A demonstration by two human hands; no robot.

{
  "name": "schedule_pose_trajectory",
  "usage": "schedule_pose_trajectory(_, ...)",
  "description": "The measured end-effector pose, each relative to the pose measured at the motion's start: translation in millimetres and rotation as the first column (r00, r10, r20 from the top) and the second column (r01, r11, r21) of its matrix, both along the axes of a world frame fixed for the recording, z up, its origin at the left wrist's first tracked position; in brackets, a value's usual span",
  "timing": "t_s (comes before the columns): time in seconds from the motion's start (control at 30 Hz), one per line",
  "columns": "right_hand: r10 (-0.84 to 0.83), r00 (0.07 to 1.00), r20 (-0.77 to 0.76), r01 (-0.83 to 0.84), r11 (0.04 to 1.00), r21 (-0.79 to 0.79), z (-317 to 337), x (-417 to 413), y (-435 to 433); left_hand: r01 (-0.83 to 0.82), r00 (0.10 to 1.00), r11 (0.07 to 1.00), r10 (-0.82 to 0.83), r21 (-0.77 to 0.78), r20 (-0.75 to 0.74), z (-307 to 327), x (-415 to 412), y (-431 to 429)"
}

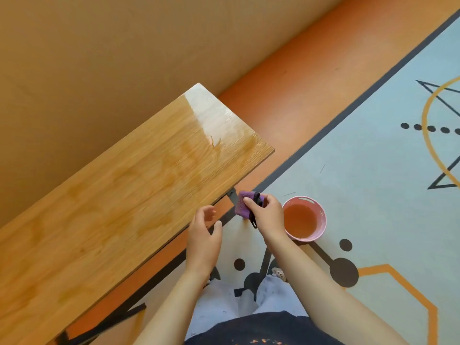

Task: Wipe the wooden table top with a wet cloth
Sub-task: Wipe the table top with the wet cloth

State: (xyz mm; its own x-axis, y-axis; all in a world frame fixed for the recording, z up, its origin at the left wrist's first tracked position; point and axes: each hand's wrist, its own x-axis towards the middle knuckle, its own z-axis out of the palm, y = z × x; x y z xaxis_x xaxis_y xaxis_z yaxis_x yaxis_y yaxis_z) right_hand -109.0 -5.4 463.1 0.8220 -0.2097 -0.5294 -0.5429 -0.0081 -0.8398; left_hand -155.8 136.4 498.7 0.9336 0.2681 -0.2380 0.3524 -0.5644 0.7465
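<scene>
A long wooden table top (119, 195), streaked with damp patches, stretches left of and beyond both hands. A pink bowl (321, 220) holding liquid sits just right of the right hand (267, 215), whose fingers curl around a purple cloth (242, 204), held just off the table's edge. The left hand (202, 241) hovers empty beside it, fingers loosely curved. The purple cloth looks soft, light and limp, and is probably best gripped bunched.

The table (119, 185) can be reached from its near long edge and its right end; a wall (99, 58) runs along its far edge. Off the table's near right corner a bucket (322, 221) stands on the floor, and the right hand (268, 215) with the cloth (242, 205) fills the gap between.
</scene>
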Motion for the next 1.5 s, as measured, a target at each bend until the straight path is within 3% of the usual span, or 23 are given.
schedule_pose_trajectory(0.13, 0.006, 0.999, -0.046, -0.007, 1.000, -0.013, -9.8, 6.9, 9.2, 0.055, 0.998, 0.930, -0.066, 0.362, 0.018, -21.6, -5.9, 54.2)
schedule_pose_trajectory(0.23, 0.032, 0.999, -0.038, -0.033, 0.999, -0.042, -18.2, 8.5, 23.1, 0.081, 0.994, 0.843, -0.108, 0.532, 0.019, -34.2, -7.7, 84.8)
schedule_pose_trajectory(0.4, -0.056, 0.978, 0.199, 0.087, 0.985, -0.151, -46.4, 17.0, 42.9, 0.150, 0.954, 0.724, -0.286, 0.673, 0.094, -78.9, 5.1, 116.6)
schedule_pose_trajectory(0.53, -0.174, 0.907, 0.384, 0.246, 0.958, -0.146, -63.0, 22.3, 50.9, 0.077, 0.923, 0.656, -0.332, 0.751, 0.195, -108.4, 10.5, 127.6)
schedule_pose_trajectory(0.77, -0.143, 0.817, 0.558, 0.252, 0.960, -0.123, -91.6, -3.2, 96.8, -0.110, 0.866, 0.663, -0.302, 0.741, 0.399, -130.8, 11.9, 131.3)
schedule_pose_trajectory(1.0, 0.013, 0.696, 0.718, 0.073, 0.993, -0.090, -123.9, -50.7, 156.9, -0.164, 0.784, 0.640, -0.377, 0.751, 0.493, -140.5, 11.7, 132.5)
schedule_pose_trajectory(1.3, -0.018, 0.646, 0.764, 0.309, 0.920, -0.240, -126.5, 20.8, 83.3, -0.143, 0.738, 0.548, -0.496, 0.824, 0.458, -148.1, 13.5, 133.7)
schedule_pose_trajectory(1.5, -0.127, 0.627, 0.768, 0.449, 0.865, -0.223, -124.5, 35.8, 77.6, -0.136, 0.745, 0.538, -0.498, 0.832, 0.444, -149.4, 13.5, 134.8)
